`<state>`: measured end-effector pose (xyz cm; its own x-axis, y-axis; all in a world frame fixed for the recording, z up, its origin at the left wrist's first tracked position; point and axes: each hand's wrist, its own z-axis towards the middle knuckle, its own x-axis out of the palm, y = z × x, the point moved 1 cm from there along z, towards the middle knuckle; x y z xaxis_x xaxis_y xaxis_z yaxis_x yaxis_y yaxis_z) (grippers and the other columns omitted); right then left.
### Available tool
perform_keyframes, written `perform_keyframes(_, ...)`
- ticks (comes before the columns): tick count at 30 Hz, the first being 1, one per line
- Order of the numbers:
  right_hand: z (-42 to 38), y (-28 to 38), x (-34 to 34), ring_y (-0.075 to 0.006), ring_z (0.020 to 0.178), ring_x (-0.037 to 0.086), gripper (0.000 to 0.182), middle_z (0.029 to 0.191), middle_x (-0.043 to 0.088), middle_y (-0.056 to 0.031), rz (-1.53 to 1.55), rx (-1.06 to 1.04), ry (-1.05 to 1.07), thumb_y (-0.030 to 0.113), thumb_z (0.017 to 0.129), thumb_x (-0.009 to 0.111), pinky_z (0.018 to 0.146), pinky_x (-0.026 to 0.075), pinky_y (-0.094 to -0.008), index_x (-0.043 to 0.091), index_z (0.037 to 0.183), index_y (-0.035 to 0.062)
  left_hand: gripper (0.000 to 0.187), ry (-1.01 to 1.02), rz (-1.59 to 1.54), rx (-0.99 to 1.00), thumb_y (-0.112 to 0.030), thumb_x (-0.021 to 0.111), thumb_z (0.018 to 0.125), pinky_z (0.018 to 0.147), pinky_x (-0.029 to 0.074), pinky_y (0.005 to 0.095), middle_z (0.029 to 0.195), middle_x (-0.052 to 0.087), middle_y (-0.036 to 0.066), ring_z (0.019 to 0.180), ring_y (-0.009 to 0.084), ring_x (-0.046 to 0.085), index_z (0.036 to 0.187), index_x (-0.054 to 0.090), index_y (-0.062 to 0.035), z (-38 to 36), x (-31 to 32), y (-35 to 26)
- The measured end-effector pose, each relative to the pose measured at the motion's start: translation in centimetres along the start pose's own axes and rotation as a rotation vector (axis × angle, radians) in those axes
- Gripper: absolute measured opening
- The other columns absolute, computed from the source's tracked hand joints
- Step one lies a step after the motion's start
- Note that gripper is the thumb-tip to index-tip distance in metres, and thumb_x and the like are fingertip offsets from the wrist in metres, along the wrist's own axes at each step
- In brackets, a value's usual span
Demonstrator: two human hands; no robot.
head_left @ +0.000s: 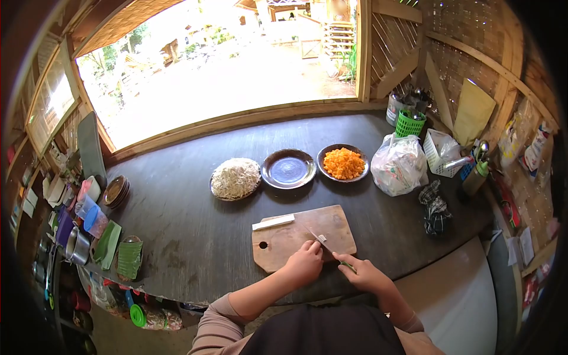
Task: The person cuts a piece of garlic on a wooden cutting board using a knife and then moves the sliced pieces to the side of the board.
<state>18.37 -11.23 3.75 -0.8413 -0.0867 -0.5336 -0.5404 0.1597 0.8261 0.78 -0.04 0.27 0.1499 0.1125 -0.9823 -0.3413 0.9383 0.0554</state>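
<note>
A wooden cutting board [337,228] with a round hole at its left lies on the dark table before me. My right hand [360,273] is wrapped round the green handle of a knife [329,247], whose blade points up and left over the board. Beside the blade, my left hand [306,261] has its fingers bunched against a small white food piece [322,238]; its exact kind does not show. A longer white strip [273,222] rests along the board's upper left edge.
Behind the board stand a plate of pale shreds [236,178], a bare dark plate [289,169] and a plate of diced orange food [344,164]. To the right are a filled plastic bag [399,165] and a dark cloth [435,208]. Banana leaf pieces [107,245] lie at left.
</note>
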Motion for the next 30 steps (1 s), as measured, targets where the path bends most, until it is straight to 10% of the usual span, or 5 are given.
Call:
perform_keyframes(12, 2.0, -1.9, 1.5, -0.0414, 0.077, 0.067, 0.038, 0.087, 0.068, -0.0243, -0.016, -0.238, -0.127, 0.023, 0.097, 0.056, 0.074, 0.053, -0.0443, 0.056, 0.134, 0.0179, 0.028, 0.116, 0.051, 0.066, -0.024, 0.056, 0.089, 0.104, 0.037, 0.0425, 0.107, 0.064, 0.014, 0.112, 0.032, 0.05, 0.085, 0.072, -0.0009, 0.2, -0.4, 0.0)
perform_keyframes(14, 2.9, -1.0, 1.4, -0.0412, 0.104, 0.064, 0.039, 0.114, 0.066, -0.0217, -0.034, -0.141, -0.059, 0.019, 0.097, 0.054, 0.09, 0.051, -0.0423, 0.055, 0.136, 0.015, 0.029, 0.038, 0.0, 0.014, -0.022, 0.055, 0.09, 0.105, 0.037, 0.0427, 0.111, 0.063, 0.015, 0.115, 0.0323, 0.05, 0.097, 0.07, 0.0016, 0.1, 0.2, 0.1)
perform_keyframes(21, 3.3, -1.4, 1.5, -0.0417, 0.109, 0.061, 0.039, 0.118, 0.066, -0.0203, -0.015, -0.13, -0.036, 0.02, 0.098, 0.054, 0.094, 0.05, -0.0418, 0.054, 0.136, 0.0147, 0.032, 0.116, -0.032, 0.009, -0.021, 0.056, 0.09, 0.105, 0.037, 0.043, 0.114, 0.063, 0.016, 0.117, 0.0322, 0.049, 0.106, 0.067, 0.0042, 0.1, -0.1, 0.2)
perform_keyframes(23, 2.9, -2.3, 1.8, -0.0408, 0.084, 0.068, 0.038, 0.096, 0.068, -0.0248, -0.039, -0.361, -0.199, 0.021, 0.097, 0.055, 0.078, 0.053, -0.0436, 0.056, 0.135, 0.0178, 0.03, 0.08, -0.027, 0.016, -0.023, 0.056, 0.09, 0.105, 0.037, 0.043, 0.112, 0.063, 0.015, 0.117, 0.0329, 0.048, 0.1, 0.069, 0.0029, 0.1, 0.0, 0.2)
perform_keyframes(30, -0.5, 0.5, -0.3, -0.0357, 0.083, 0.07, 0.04, 0.094, 0.07, -0.0221, -0.037, -0.046, -0.03, 0.023, 0.098, 0.054, 0.079, 0.052, -0.0386, 0.053, 0.138, 0.0161, 0.029, 0.028, -0.077, -0.036, -0.026, 0.059, 0.089, 0.105, 0.038, 0.0429, 0.109, 0.062, 0.015, 0.117, 0.0346, 0.047, 0.087, 0.071, 0.0003, -0.1, 0.5, 0.1)
